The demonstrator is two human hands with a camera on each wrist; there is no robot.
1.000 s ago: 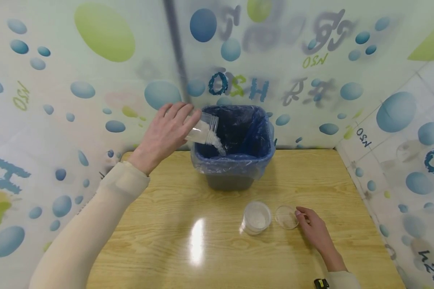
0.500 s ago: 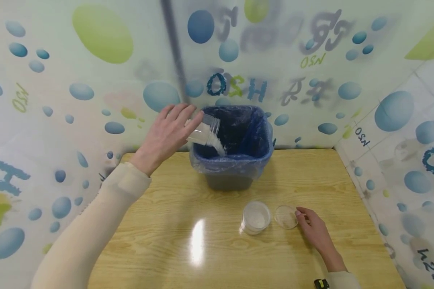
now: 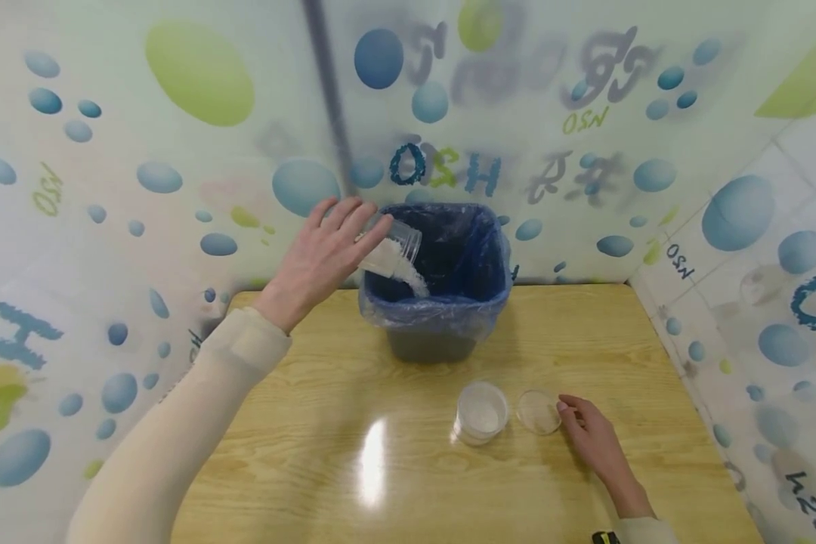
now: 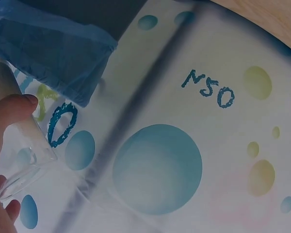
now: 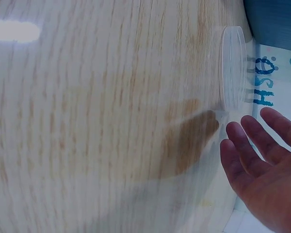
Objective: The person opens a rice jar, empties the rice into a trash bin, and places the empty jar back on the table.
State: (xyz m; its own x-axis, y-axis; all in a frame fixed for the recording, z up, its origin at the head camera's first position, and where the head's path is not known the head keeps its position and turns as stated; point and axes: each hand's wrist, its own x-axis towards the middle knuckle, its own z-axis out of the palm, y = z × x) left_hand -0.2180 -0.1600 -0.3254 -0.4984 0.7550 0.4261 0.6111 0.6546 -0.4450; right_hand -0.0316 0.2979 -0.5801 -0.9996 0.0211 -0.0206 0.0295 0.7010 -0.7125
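Observation:
A clear jar (image 3: 386, 258) of white granules is tipped sideways over the near left rim of a waste bin (image 3: 432, 347). My left hand (image 3: 325, 253) grips it, thumb along its side (image 4: 12, 109) in the left wrist view. White granules (image 3: 415, 278) stream from its mouth into the bin's blue liner bag (image 3: 442, 316). A clear round lid (image 3: 539, 412) lies flat on the table. My right hand (image 3: 588, 429) is at the lid's right edge; in the right wrist view its fingers (image 5: 247, 155) are loosely bent, close to the lid. Whether they touch it, I cannot tell.
A second clear jar (image 3: 481, 413) stands upright just left of the lid, with white contents. The wooden table (image 3: 299, 423) ends against printed walls (image 3: 564, 98) at the back and sides. A dark strap (image 3: 605, 537) is at the right wrist.
White granules keep flowing out of the tilted jar, which has shifted slightly to the right with my left hand. The right hand, lid and upright jar stay in place.

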